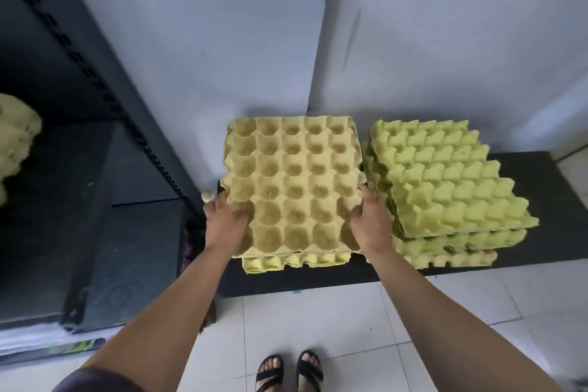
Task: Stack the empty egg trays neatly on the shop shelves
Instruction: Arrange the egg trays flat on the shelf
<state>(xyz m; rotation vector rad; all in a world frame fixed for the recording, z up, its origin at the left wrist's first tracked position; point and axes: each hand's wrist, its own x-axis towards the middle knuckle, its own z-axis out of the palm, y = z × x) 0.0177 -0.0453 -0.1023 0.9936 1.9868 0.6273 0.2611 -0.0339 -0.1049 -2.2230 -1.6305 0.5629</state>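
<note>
We hold a pale yellow moulded-pulp egg tray (294, 188) cups-up, its round hollows empty and laid out in rows of 5 across. Our left hand (224, 226) clasps its near left edge, fingers (238, 216) curled into a hollow, and our right hand (369, 219) clasps the right edge in the same way, so both sets of fingers are closed on this tray. It sits on or just above a short pile of like trays (296, 261), whose ragged near edge shows below it.

Just right of the held tray, touching or nearly touching it, stands a second stack of yellow-green pulp trays (445, 188), turned so the pointed cones face up, with the upper trays skewed against the lower ones. Both piles rest on a low black board (541, 200) lying on the white tiled floor (350, 328), against a pale grey wall (222, 41).

Left of the held tray rises a dark metal shelving unit with a slotted upright post (95, 79); 1 more yellow tray (16, 143) shows on its shelf at the far left. Near of the tray are our 2 feet in black strapped sandals (289, 372). We can read no writing or labels on the trays.
</note>
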